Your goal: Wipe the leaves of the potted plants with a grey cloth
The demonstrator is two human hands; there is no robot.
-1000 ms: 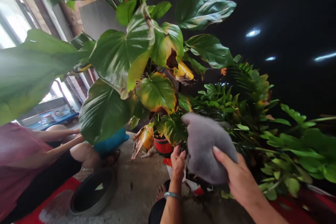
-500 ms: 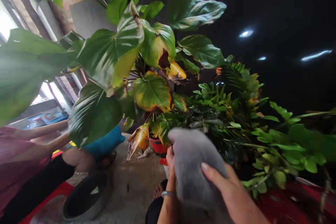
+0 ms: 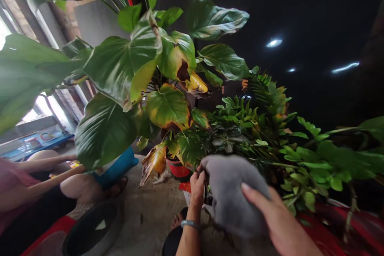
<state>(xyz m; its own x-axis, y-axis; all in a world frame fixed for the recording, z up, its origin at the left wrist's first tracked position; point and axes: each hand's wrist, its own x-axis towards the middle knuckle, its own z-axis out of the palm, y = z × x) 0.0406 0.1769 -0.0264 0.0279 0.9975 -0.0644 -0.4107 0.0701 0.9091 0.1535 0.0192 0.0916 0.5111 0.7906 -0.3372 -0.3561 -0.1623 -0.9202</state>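
Head view: right hand (image 3: 279,224) comes in from the bottom right, thumb laid across the top of a grey cloth (image 3: 231,192) and palm behind it, so the grip is closed on the cloth. Cloth is bunched into a rounded wad, pressed against the low leaves of the small-leaved plant (image 3: 255,128). Left hand (image 3: 197,186) is just beside the cloth's left edge, fingers curled up at the same low foliage; cannot tell whether they pinch a stem or leaf, the cloth covers that spot. A silver bracelet (image 3: 189,224) sits on the left wrist. Just above and left of the left hand stands a red pot (image 3: 177,169) on the concrete floor (image 3: 150,212), and from it rises a big-leaved plant (image 3: 120,64) with several yellow, brown-edged leaves. A dark metal basin (image 3: 90,228) sits on the floor at the bottom left, well apart from both hands. Beside it sits another person, bare forearm (image 3: 45,164) stretched out, near a blue object (image 3: 117,166) half hidden under a big leaf.
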